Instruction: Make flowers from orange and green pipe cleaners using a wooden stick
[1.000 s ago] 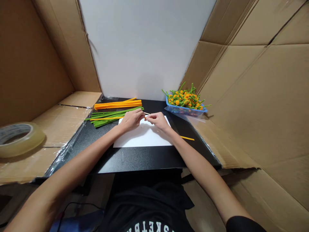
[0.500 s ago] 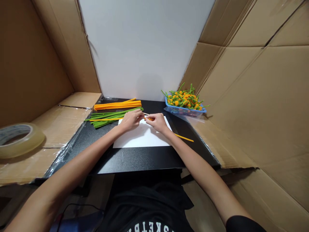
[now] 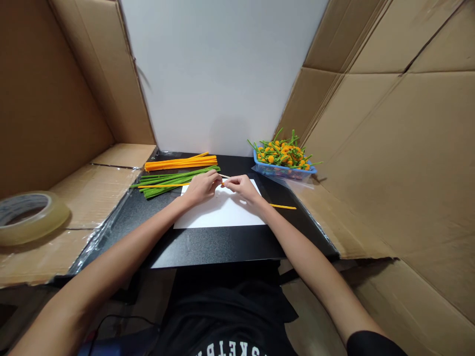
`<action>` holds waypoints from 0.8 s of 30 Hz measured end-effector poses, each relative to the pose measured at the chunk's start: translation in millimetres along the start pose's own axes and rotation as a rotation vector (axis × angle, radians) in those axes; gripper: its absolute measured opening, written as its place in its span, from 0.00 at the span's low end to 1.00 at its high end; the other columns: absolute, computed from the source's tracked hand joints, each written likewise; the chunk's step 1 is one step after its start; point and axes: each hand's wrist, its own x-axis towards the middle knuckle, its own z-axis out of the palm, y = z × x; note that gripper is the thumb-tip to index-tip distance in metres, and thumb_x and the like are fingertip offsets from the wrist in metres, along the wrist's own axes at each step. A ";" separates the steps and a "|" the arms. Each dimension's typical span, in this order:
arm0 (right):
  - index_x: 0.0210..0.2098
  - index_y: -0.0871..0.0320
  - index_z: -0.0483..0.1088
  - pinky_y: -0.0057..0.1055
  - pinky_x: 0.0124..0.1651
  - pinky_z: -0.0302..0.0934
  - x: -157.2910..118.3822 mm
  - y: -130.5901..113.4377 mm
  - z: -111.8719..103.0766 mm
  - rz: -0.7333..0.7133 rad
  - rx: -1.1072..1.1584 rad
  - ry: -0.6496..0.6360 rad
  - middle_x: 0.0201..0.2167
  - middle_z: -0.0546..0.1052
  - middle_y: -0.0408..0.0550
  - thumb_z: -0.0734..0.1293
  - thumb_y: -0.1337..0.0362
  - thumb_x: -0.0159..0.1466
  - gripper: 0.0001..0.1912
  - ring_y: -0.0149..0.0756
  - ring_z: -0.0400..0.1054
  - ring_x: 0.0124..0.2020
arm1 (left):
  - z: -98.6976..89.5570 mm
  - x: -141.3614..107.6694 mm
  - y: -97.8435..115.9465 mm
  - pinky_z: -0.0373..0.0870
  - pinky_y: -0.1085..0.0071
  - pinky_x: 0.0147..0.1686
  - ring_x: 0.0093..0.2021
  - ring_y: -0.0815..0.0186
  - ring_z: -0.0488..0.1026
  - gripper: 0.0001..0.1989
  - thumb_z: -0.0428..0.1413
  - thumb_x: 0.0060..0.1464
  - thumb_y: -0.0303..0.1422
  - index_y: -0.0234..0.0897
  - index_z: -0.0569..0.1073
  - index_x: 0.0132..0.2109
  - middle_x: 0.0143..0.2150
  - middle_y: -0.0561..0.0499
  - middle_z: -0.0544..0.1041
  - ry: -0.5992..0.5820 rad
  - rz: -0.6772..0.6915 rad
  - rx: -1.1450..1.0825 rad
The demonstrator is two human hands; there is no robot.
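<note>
Above the white paper [image 3: 218, 212], my left hand [image 3: 202, 189] and my right hand [image 3: 243, 188] meet with their fingertips closed. Both pinch an orange pipe cleaner [image 3: 163, 186]. One end of it runs out left from my left hand across the green pipe cleaners [image 3: 166, 182]; an orange length also shows right of my right wrist. A small orange coil [image 3: 222, 185] sits between the fingertips. From my left fingers a thin pale stick [image 3: 224, 176] pokes out toward the right. How the coil joins the stick is hidden by my fingers.
Orange pipe cleaners [image 3: 181, 162] lie bundled at the back left of the black table [image 3: 193, 247]. At the back right, a blue basket [image 3: 285, 171] holds several orange-and-green pipe-cleaner pieces. A tape roll [image 3: 55, 217] rests on cardboard at left. Cardboard walls [image 3: 401, 148] flank the table.
Both loose ends of the orange pipe cleaner have drawn slightly inward, and the right end has swung up a little. My right fingers have shifted and look straighter. My left hand has barely moved.
</note>
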 end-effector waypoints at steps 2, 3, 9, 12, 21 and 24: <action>0.28 0.64 0.79 0.30 0.29 0.43 -0.4 0.6 0.4 -0.001 0.016 0.002 0.20 0.69 0.43 0.69 0.57 0.53 0.15 0.28 0.53 0.24 | -0.2 -0.1 0.3 0.61 0.70 0.30 0.35 0.63 0.74 0.07 0.50 0.63 0.29 0.39 0.74 0.40 0.40 0.49 0.77 0.000 0.001 0.003; 0.28 0.64 0.79 0.30 0.29 0.43 -0.6 1.0 0.5 0.001 0.024 0.004 0.20 0.69 0.43 0.70 0.57 0.53 0.15 0.28 0.53 0.24 | -0.1 -0.2 0.3 0.61 0.70 0.30 0.35 0.63 0.74 0.07 0.50 0.63 0.29 0.39 0.74 0.40 0.40 0.49 0.77 0.002 0.002 0.004; 0.28 0.64 0.79 0.30 0.28 0.42 -0.8 2.6 0.4 0.049 0.064 -0.003 0.18 0.65 0.40 0.70 0.55 0.52 0.16 0.26 0.51 0.23 | 0.3 -0.7 -0.5 0.60 0.70 0.30 0.35 0.63 0.74 0.07 0.50 0.63 0.29 0.39 0.73 0.40 0.40 0.49 0.77 0.010 0.012 0.002; 0.29 0.64 0.79 0.29 0.27 0.42 -0.4 3.4 0.3 0.052 0.056 0.001 0.18 0.66 0.41 0.70 0.55 0.52 0.16 0.26 0.51 0.23 | 0.7 -0.4 -0.9 0.60 0.70 0.30 0.34 0.63 0.73 0.07 0.50 0.63 0.29 0.40 0.73 0.40 0.40 0.49 0.77 0.010 0.017 0.007; 0.28 0.63 0.79 0.29 0.27 0.41 -1.0 1.9 0.9 0.058 0.044 0.011 0.18 0.65 0.41 0.70 0.55 0.52 0.16 0.27 0.50 0.23 | -0.5 0.1 0.4 0.60 0.71 0.29 0.34 0.64 0.74 0.07 0.50 0.63 0.29 0.40 0.74 0.40 0.39 0.49 0.77 0.012 0.014 0.003; 0.28 0.63 0.79 0.29 0.27 0.41 -1.5 0.3 1.1 0.064 0.053 0.015 0.18 0.65 0.40 0.70 0.56 0.52 0.15 0.26 0.50 0.23 | -2.2 0.4 1.5 0.60 0.71 0.29 0.35 0.63 0.74 0.08 0.50 0.63 0.29 0.39 0.74 0.40 0.39 0.48 0.77 0.009 0.008 0.007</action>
